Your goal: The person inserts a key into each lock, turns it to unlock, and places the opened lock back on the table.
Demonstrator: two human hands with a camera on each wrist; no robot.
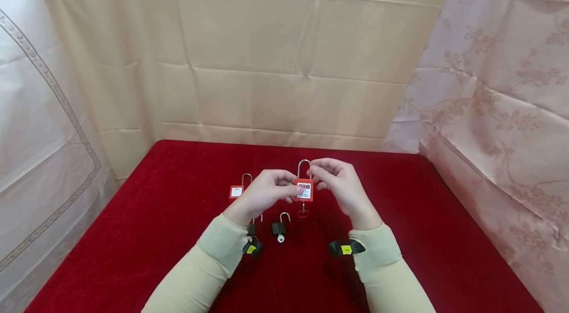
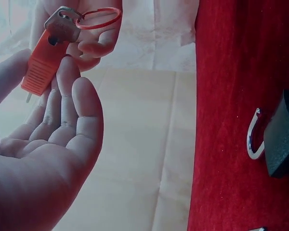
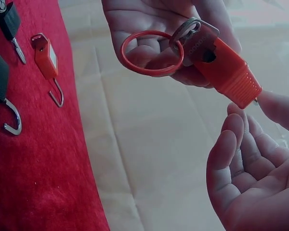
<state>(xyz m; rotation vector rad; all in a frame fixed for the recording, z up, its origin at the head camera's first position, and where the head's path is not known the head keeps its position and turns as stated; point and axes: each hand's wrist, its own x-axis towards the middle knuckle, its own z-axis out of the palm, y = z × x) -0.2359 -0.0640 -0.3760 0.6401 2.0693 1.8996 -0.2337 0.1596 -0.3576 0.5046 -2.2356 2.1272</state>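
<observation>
A red padlock [image 1: 309, 197] with a white label is held up above the table, its long metal shackle [image 1: 304, 161] pointing upward. My left hand [image 1: 262, 191] grips the padlock's body from the left, thumb on the label. On the other side my right hand [image 1: 343, 187] pinches the shackle's right leg between thumb and fingers. A key [image 2: 62, 28] sits in the underside of the body, and a red ring [image 3: 154, 73] hangs from it. Whether the shackle's leg is seated in the body cannot be told.
A second red padlock [image 1: 236, 192] lies on the red-covered table [image 1: 133, 234], left of my hands. Nearer stand two black padlocks, one [image 1: 278, 228] with a raised hooked shackle and a key, the other [image 1: 251, 230] partly behind my left wrist. Curtains [image 1: 284, 56] hang behind.
</observation>
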